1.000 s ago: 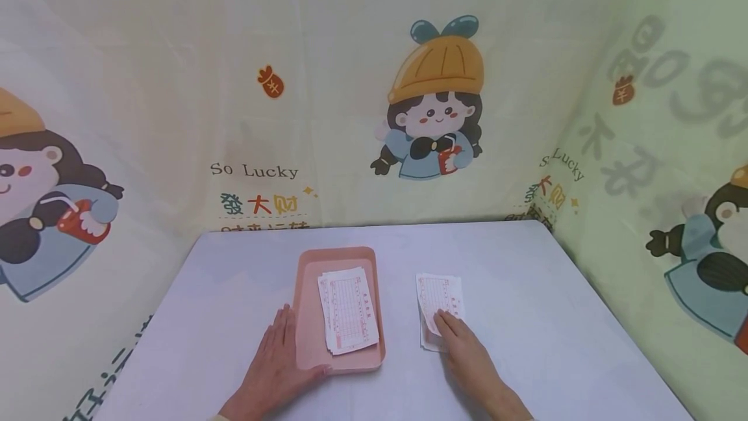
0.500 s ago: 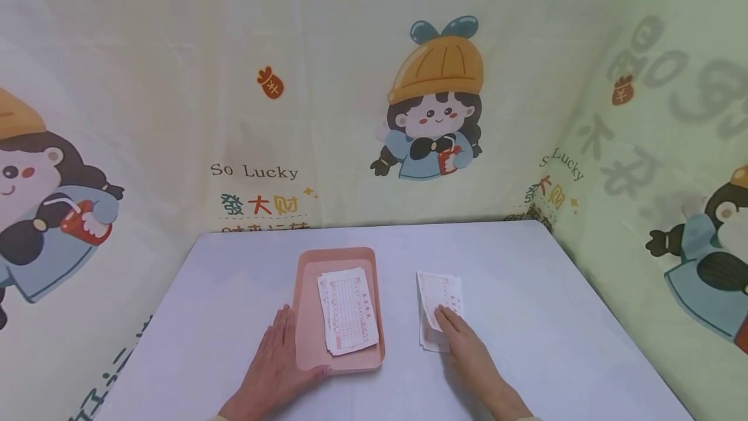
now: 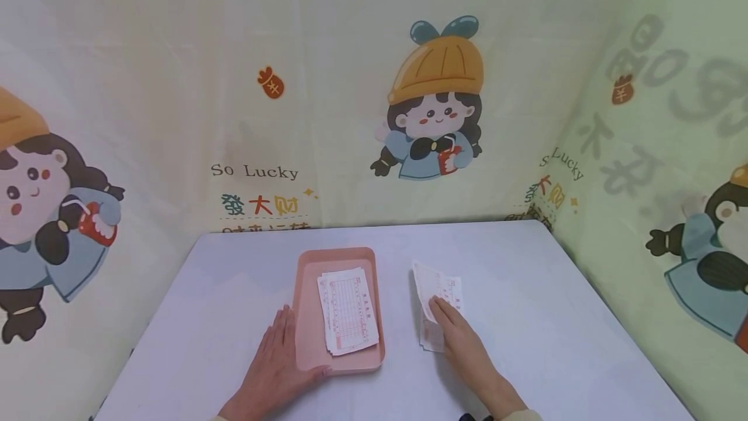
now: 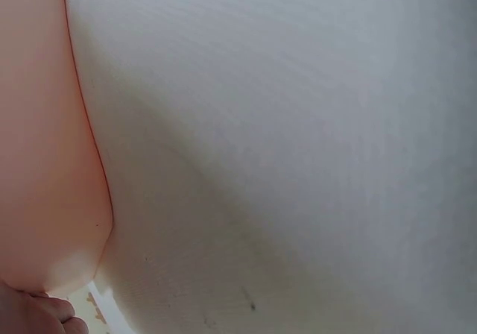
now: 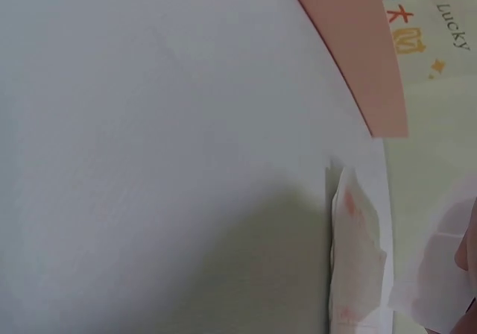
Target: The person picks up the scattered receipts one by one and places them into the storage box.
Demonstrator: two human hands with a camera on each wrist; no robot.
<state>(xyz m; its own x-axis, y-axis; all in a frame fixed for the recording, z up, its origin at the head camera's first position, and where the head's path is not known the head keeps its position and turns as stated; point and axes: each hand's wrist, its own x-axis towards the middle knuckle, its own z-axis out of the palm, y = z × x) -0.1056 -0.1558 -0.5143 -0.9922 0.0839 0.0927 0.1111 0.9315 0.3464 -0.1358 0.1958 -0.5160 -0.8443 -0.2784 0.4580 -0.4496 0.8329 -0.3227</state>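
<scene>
A pink tray (image 3: 310, 343) on the white table holds several printed paper slips (image 3: 352, 310) with red ruling. My left hand (image 3: 274, 359) lies along the tray's left side with fingers straight and the thumb at its near edge; in the left wrist view a few fingertips show beside the tray wall (image 4: 52, 147). Right of the tray lies a second stack of slips (image 3: 432, 339). My right hand (image 3: 467, 346) pinches the top slip (image 3: 425, 284), raised and tilted off that stack. The right wrist view shows the lifted slip (image 5: 436, 278) above the stack (image 5: 356, 263); the thumb is mostly hidden.
The white table (image 3: 526, 304) meets a patterned cloth backdrop (image 3: 339, 115) at its far edge, and more cloth hangs on both sides. A small dark object (image 3: 467, 417) shows beside the right wrist at the bottom of the head view.
My right hand has lifted the top slip higher off the stack, moving slightly up and to the left in the head view. The left hand and tray have stayed put.
</scene>
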